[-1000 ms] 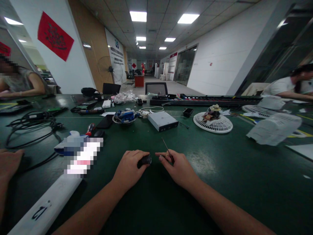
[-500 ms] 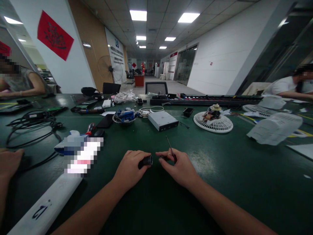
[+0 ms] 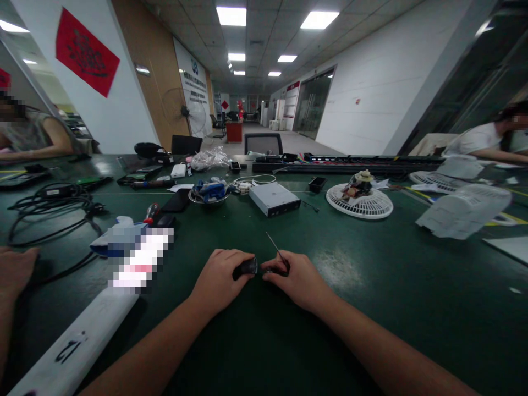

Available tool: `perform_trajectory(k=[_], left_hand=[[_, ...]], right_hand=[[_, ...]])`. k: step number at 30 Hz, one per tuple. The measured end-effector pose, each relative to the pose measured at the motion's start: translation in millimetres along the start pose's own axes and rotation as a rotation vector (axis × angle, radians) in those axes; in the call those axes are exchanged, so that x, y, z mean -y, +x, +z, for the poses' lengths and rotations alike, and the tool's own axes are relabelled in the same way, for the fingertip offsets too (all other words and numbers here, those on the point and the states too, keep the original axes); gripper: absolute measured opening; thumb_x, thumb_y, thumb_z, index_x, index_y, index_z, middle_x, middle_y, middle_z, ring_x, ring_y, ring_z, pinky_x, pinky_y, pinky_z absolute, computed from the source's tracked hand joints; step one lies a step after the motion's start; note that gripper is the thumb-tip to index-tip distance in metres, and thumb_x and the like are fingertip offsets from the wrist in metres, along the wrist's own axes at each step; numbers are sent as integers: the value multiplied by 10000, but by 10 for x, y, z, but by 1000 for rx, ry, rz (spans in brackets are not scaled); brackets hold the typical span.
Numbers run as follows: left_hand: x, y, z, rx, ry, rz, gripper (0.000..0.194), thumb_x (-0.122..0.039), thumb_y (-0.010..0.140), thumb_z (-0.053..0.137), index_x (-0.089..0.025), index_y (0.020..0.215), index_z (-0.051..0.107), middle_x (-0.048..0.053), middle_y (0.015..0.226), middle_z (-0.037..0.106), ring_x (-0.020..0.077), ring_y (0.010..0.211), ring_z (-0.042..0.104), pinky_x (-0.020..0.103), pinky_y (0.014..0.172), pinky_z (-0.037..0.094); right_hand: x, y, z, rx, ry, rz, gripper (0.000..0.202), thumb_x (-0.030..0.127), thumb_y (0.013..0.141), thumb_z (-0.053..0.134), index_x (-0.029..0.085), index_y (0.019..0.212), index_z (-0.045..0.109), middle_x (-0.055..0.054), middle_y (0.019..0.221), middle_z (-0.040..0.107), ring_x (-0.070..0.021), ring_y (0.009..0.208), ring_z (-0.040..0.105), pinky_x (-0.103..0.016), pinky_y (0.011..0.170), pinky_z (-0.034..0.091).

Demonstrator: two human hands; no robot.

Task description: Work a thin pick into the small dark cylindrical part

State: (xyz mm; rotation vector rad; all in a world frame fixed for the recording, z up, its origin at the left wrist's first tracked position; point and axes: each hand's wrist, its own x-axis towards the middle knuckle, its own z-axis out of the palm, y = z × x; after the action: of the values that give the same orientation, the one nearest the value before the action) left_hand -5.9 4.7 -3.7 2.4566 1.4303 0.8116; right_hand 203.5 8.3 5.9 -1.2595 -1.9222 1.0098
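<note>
In the head view my left hand (image 3: pixel 220 278) is closed around a short black cylinder (image 3: pixel 249 267), its round open end facing right. Just across from it, my right hand (image 3: pixel 299 280) pinches a small dark piece (image 3: pixel 269 269) between thumb and fingertips. A thin metal rod (image 3: pixel 273 241), like a screwdriver shaft, slants up and left out of the same hand; its handle end is hidden by the fingers. A narrow gap seems to lie between the cylinder and the dark piece.
Ahead on the green table (image 3: pixel 231 234) sit an optical disc drive (image 3: pixel 274 198), a metal bowl with blue-and-white contents (image 3: pixel 209 191) and a white fan grille (image 3: pixel 358 204). Leftward are a long white box (image 3: pixel 78 341), a red-handled screwdriver (image 3: pixel 152 212), black cables (image 3: pixel 53 206) and another person's hand (image 3: pixel 16 269).
My right hand has moved slightly left, bringing the small dark piece nearer the cylinder. The metal rod has shifted left and leans more. My left hand stays nearly still.
</note>
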Motion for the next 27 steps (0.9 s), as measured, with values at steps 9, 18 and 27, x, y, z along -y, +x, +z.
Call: perform_trajectory(k=[9, 18, 27], left_hand=[[-1, 3, 1, 7, -11, 12, 304, -188, 820, 687, -253, 1115, 648, 26, 1085, 714, 227, 1018, 636, 421, 908, 433], [-15, 13, -20, 19, -34, 20, 331, -163, 798, 711, -250, 1111, 644, 6, 1068, 716, 218, 1004, 639, 407, 903, 419], [-40, -4, -25, 52, -69, 97, 330, -172, 784, 738, -244, 1091, 640, 11, 1063, 719, 216, 977, 636, 393, 903, 411]], right_hand=[[30, 8, -10, -33, -97, -46, 387, 172, 805, 643, 230, 601, 319, -8, 762, 695, -218, 912, 702, -270, 631, 461], [48, -18, -3, -139, 9, -75, 388, 200, 704, 753, 228, 635, 373, -14, 842, 719, -168, 722, 655, -305, 662, 502], [41, -18, 7, -107, 181, -64, 441, 143, 716, 710, 233, 603, 293, -38, 889, 744, -188, 800, 704, -303, 695, 528]])
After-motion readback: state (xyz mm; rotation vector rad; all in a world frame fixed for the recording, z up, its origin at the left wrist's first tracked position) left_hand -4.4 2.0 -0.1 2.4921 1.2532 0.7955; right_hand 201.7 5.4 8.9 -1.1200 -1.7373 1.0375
